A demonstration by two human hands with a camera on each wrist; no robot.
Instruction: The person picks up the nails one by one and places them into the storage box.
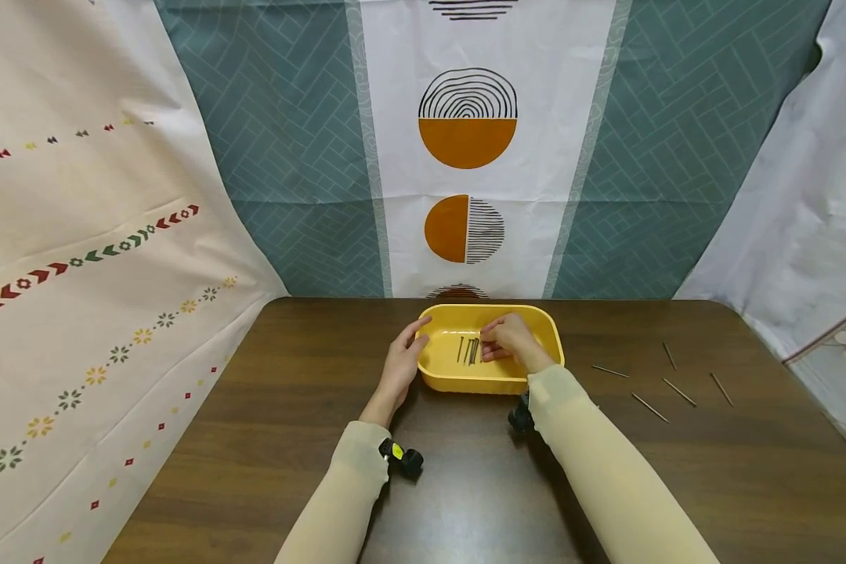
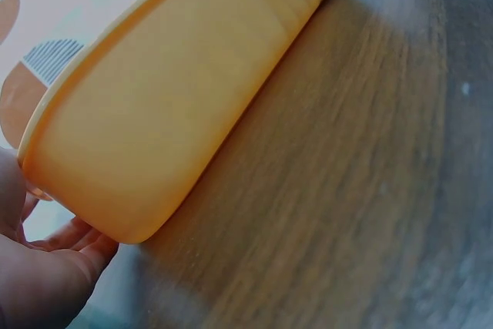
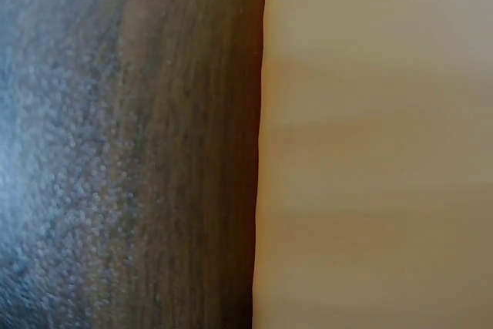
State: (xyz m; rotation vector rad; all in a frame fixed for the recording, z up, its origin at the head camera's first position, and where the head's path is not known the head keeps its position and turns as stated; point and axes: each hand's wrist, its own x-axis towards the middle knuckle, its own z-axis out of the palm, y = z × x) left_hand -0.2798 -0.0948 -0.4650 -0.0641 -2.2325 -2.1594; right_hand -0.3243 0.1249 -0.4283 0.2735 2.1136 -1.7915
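A yellow plastic tray point(image 1: 489, 376) stands on the dark wooden table point(image 1: 465, 486) near its back edge. Several thin metal nails point(image 1: 468, 350) lie side by side on the tray's floor. My left hand point(image 1: 402, 360) rests against the tray's left end, fingers fairly straight along the rim; in the left wrist view its fingers point(image 2: 46, 267) lie beside the tray's point(image 2: 177, 98) rounded corner. My right hand point(image 1: 511, 338) reaches into the tray, fingers bent down at the nails; whether it pinches one is hidden. The right wrist view shows only the tray's outer wall point(image 3: 370, 144) and the table point(image 3: 131, 144).
Several loose nails point(image 1: 650, 407) lie scattered on the table to the right of the tray. Patterned cloth point(image 1: 465, 157) hangs behind the table and at both sides. Bare wood lies in front of the tray and to its left.
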